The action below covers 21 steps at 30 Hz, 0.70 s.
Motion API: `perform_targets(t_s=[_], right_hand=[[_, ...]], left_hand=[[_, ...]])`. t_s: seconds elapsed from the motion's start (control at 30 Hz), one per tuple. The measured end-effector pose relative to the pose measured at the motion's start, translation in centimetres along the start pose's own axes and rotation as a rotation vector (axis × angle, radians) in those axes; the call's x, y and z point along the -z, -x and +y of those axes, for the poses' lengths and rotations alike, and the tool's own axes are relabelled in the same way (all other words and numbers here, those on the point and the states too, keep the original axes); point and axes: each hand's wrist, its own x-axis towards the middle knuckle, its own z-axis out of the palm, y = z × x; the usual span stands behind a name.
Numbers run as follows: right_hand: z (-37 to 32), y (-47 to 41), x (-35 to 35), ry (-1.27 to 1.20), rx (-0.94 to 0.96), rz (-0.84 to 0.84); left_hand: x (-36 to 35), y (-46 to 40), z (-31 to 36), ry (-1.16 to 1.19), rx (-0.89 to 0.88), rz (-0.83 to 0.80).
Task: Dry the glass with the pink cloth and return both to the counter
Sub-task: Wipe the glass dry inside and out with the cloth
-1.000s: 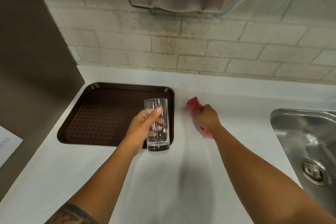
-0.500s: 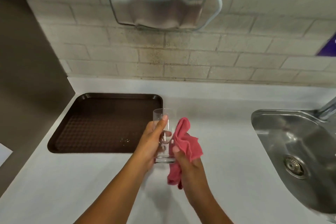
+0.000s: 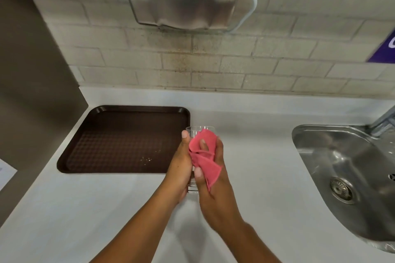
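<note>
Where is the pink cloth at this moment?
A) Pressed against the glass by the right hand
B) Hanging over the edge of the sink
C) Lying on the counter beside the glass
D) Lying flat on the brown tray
A: the right hand holds the pink cloth against the glass, which the left hand grips above the counter.

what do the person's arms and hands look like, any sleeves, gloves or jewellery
Both forearms are bare as far as the frame shows: no sleeves or gloves. The left hand and right hand show no rings, watch or bands. The nails on the fingers are short and unpainted. No markings show in this view.
</note>
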Motion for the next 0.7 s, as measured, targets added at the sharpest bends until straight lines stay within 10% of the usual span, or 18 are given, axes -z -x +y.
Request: perform_targets(t_s=[0.7], right_hand=[[-1.0, 1.4, -1.1, -0.034, -0.017, -0.021]], left_hand=[[1.1, -1.2, 3.9, -0.01, -0.008, -0.027]])
